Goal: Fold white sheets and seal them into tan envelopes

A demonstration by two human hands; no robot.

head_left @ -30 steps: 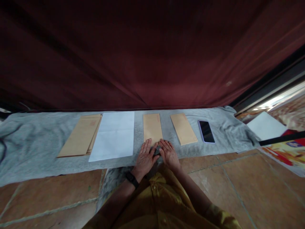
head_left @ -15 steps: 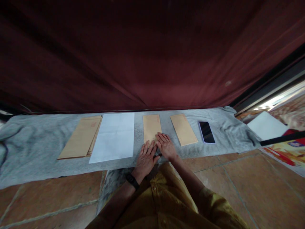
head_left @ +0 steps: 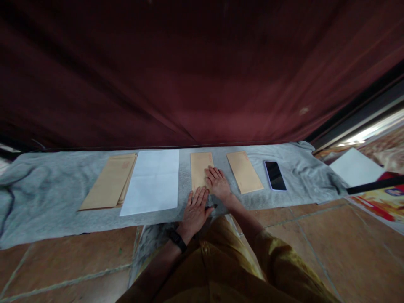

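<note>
A tan paper envelope [head_left: 199, 168] lies flat on the grey cloth in front of me. My left hand [head_left: 195, 210] rests with fingers stretched out over its near end, palm down. Higher up, my right hand [head_left: 218, 184] lies flat on the envelope's right edge, fingers extended. Both hands hide the near part of the envelope. To the right lies a second tan envelope [head_left: 244, 172], apart from my hands. Left of my left hand is a stack of white paper [head_left: 151, 181] with a faint crease, beside a pile of larger-looking tan envelopes [head_left: 109, 183].
A smartphone [head_left: 275, 175] in a pale purple case lies on the grey cloth [head_left: 303, 176] at the right. Dark red fabric [head_left: 202, 84] hangs behind. At far right are a white sheet [head_left: 356, 167] and a colourful printed package [head_left: 381, 202]. Tiled floor [head_left: 78, 256] shows below.
My right hand has slid up along the envelope, away from me. My left hand stays spread at the near end, almost unmoved.
</note>
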